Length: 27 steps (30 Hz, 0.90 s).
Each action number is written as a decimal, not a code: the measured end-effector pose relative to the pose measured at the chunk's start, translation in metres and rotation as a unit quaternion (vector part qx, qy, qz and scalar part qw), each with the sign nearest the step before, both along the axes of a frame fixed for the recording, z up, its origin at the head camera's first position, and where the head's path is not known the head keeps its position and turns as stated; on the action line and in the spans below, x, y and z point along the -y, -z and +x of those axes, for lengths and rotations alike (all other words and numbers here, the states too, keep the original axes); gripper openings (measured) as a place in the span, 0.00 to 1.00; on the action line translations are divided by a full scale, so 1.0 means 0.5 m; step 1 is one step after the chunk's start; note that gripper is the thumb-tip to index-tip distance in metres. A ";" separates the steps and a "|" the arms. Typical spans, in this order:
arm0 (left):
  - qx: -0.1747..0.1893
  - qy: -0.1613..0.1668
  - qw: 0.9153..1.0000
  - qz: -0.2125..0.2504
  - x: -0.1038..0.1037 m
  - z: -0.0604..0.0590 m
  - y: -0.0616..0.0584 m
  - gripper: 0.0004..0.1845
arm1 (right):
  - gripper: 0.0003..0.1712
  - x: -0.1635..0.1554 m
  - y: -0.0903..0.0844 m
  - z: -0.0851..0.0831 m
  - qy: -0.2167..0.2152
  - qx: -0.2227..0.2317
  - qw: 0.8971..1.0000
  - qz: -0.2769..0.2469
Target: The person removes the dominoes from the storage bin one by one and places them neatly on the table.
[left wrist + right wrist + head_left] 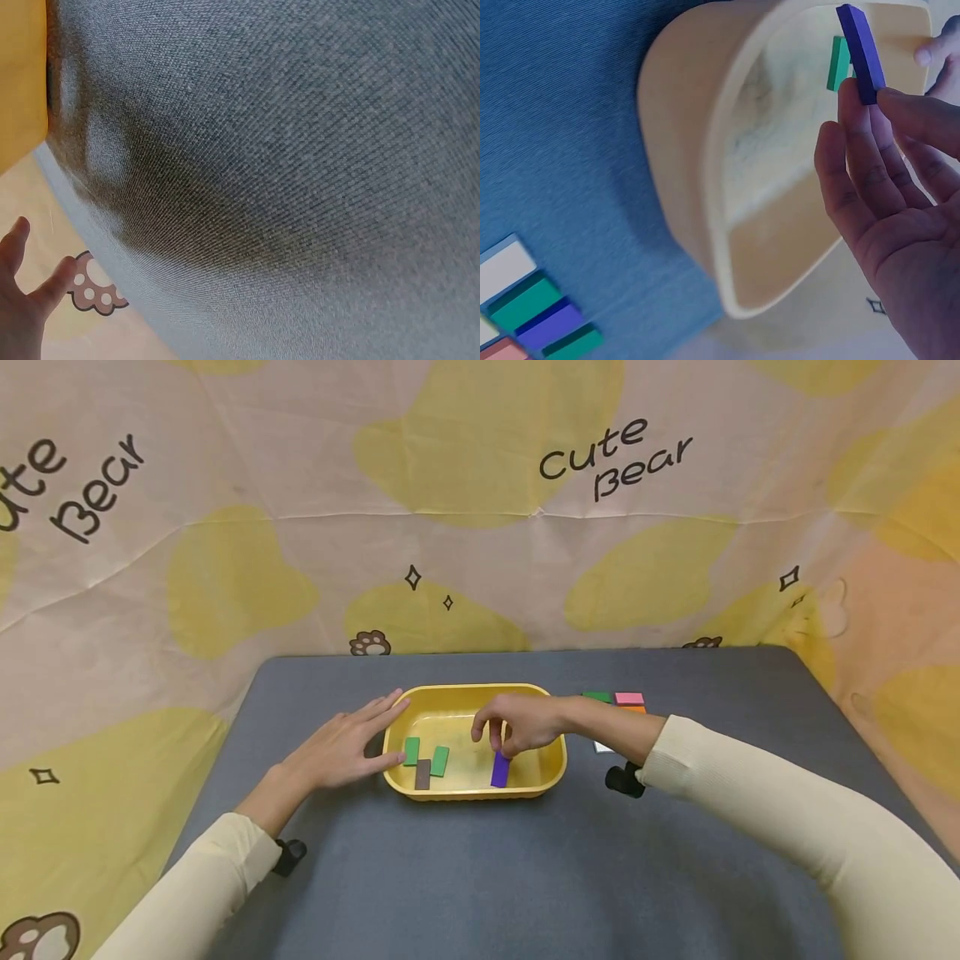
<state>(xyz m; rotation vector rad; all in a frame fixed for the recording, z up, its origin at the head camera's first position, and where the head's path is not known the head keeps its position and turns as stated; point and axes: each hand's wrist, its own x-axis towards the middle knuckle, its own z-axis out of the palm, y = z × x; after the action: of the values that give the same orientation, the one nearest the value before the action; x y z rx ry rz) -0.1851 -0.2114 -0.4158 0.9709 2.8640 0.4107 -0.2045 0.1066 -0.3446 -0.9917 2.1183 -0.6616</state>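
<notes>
Right hand [525, 725] over the yellow tub [551, 774], grip pinched on one end of a purple block [500, 769] with fingertips [853, 94] and thumb. Purple block hanging down inside the tub, near the front wall, tilted a bit. Left hand [341, 749] flat and loose on the grey bench [480, 877], fingers straight, tips touching the tub's left rim, nothing held. Two green blocks [426, 755] and one brown block [423, 773] lying in the left part of the tub, close together. More coloured blocks [615, 699] in a little bunch on the bench just right of the tub, behind the right wrist. Cream sleeves on both arms. Bear-print cloth [480, 502] behind the bench.
</notes>
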 end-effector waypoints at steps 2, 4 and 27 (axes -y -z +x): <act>-0.001 -0.001 1.000 0.000 0.000 0.001 0.000 0.45 | 0.23 -0.012 -0.002 0.001 0.007 0.002 1.000 -0.004; -0.002 0.000 1.000 0.002 0.000 0.001 -0.001 0.45 | 0.24 -0.024 -0.005 0.003 0.013 0.004 1.000 -0.008; 0.009 -0.007 1.000 -0.009 -0.002 0.001 -0.004 0.45 | 0.16 -0.221 -0.015 0.001 0.160 0.002 0.984 -0.078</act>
<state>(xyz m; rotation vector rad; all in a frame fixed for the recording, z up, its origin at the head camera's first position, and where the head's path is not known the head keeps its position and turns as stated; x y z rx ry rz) -0.1844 -0.2105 -0.4139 0.9387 2.8553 0.3922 -0.2039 0.2170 -0.3370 -0.7317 2.2716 -1.0005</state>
